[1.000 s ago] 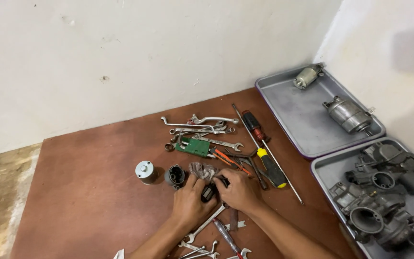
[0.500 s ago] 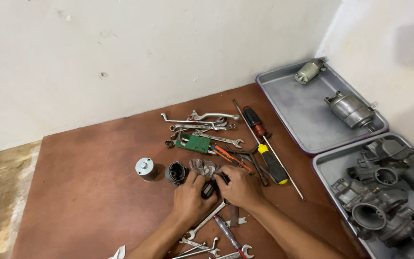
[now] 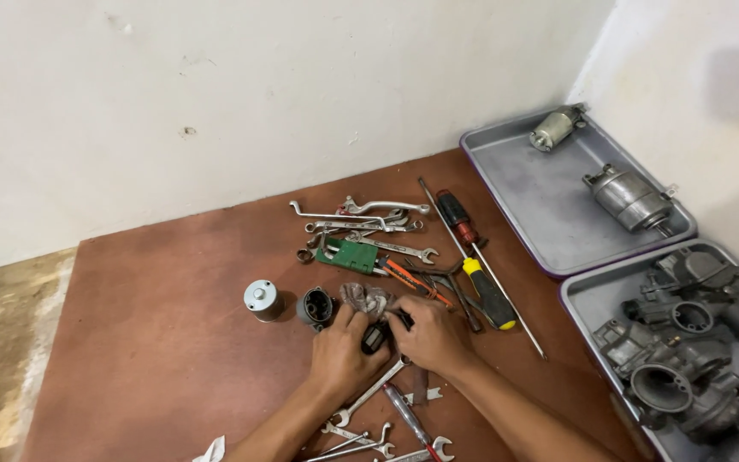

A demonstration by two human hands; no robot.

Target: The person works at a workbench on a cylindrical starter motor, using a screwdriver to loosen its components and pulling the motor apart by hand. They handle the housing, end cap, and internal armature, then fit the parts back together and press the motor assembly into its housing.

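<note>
My left hand point(image 3: 341, 357) and my right hand point(image 3: 432, 336) rest side by side on the brown floor mat point(image 3: 147, 342), both closed around a small dark part point(image 3: 375, 336) held between them. Right above my fingers lies a crumpled grey rag point(image 3: 366, 298). A dark round housing point(image 3: 316, 306) stands just left of the rag, and a short silver cylinder point(image 3: 260, 299) stands further left. Wrenches point(image 3: 369, 395) lie under and below my wrists.
Wrenches point(image 3: 361, 214), a green tool point(image 3: 351, 254), pliers and screwdrivers point(image 3: 485, 291) lie scattered beyond my hands. A grey tray point(image 3: 549, 205) at the back right holds two starter motors point(image 3: 630, 198). A second tray point(image 3: 596, 299) to the right holds carburettor parts point(image 3: 686, 342). White walls close the corner.
The view has shifted slightly. My hands stay together on the small dark part, with only small finger movement.
</note>
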